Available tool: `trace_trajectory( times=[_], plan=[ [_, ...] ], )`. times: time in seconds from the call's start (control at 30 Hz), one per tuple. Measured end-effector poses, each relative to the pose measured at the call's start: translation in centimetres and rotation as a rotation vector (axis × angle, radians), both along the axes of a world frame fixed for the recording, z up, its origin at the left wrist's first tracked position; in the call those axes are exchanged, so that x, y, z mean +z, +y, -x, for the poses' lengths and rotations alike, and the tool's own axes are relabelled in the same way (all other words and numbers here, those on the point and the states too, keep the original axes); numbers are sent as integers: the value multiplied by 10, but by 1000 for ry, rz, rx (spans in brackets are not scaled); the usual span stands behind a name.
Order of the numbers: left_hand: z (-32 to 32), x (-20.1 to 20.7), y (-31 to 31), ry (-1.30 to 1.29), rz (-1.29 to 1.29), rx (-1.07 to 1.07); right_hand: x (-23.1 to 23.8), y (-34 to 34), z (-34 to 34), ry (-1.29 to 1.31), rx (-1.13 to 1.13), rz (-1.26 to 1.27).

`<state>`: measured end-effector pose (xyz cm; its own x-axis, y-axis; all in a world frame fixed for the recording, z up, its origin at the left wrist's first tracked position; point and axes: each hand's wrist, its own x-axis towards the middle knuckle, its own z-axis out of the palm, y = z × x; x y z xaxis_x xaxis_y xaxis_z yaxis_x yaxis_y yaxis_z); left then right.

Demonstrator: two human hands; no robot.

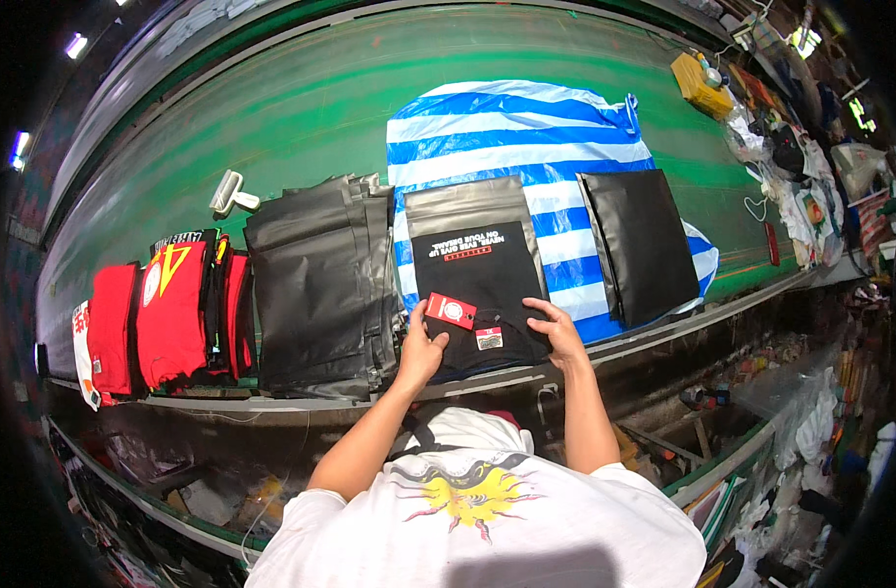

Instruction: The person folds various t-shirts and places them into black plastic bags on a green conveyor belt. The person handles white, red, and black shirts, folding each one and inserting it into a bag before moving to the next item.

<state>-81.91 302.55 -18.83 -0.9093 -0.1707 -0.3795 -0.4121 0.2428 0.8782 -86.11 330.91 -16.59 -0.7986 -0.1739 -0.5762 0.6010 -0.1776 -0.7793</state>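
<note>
A folded black T-shirt (467, 284) with light lettering and a small red print lies over a grey-black plastic bag (472, 200). A red hang tag (451, 310) and a red and white size label (489, 339) rest near its collar at my side. My left hand (420, 353) grips the shirt's left edge beside the hang tag, thumb over the fabric. At the opposite edge my right hand (559, 335) holds the shirt, fingertips on top and bent inward. The fingers under the shirt are hidden. I cannot tell whether any of the shirt is inside the bag.
Left stands a stack of black plastic bags (315, 284), then folded red shirts (173, 314). A white-handled tool (233, 193) lies behind. Another black bag stack (644, 245) sits right, on a blue-and-white striped sheet (521, 132). A yellow box (701, 86) stands at the far right of the green table (311, 118).
</note>
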Motion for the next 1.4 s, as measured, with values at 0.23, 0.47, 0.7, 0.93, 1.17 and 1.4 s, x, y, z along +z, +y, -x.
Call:
trace_trajectory(
  times=[0.23,0.47,0.7,0.93,1.17,1.4],
  plan=[
    [19,41,0,-22,133,-350,72,-35,-14,-121,171,-288],
    [42,63,20,64,216,-599,103,-109,-24,358,678,-1067],
    [25,61,24,325,57,-414,57,-107,-28,485,419,-1238],
    [9,23,14,559,607,-805,86,-45,-7,653,281,-1165],
    [12,0,22,686,800,-916,81,19,10,692,360,-1206],
    [6,5,27,806,886,-938,74,26,25,713,422,-1174]
  ],
)
